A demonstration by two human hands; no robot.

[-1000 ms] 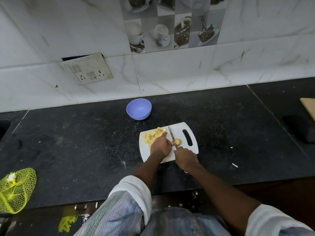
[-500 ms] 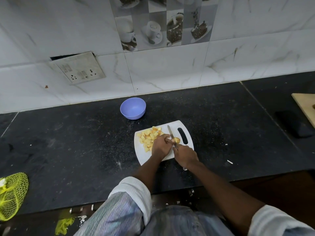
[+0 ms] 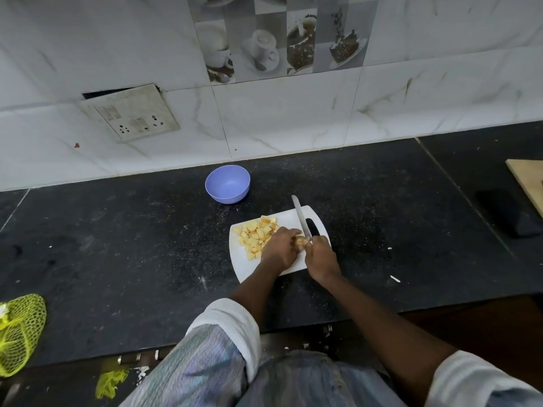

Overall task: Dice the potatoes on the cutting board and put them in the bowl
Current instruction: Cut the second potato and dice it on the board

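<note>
A white cutting board [image 3: 293, 214] lies on the black counter with a pile of yellow potato dice [image 3: 255, 235] on its left half. My left hand [image 3: 277, 248] curls over a remaining potato piece [image 3: 300, 241] and holds it on the board. My right hand [image 3: 321, 258] grips the handle of a knife [image 3: 300, 217], whose blade points away from me past the board's far edge, just right of the piece. An empty lilac bowl [image 3: 227, 183] stands behind the board to the left, near the wall.
A tiled wall with a tilted switch plate [image 3: 130, 113] runs along the back of the counter. A yellow mesh bag [image 3: 20, 333] lies at the front left edge. A dark object [image 3: 508, 212] and a wooden board [image 3: 529, 180] sit at the far right.
The knife blade has shifted forward and now reaches past the board's far edge. My left hand still holds the potato piece. The camera view has drifted slightly.
</note>
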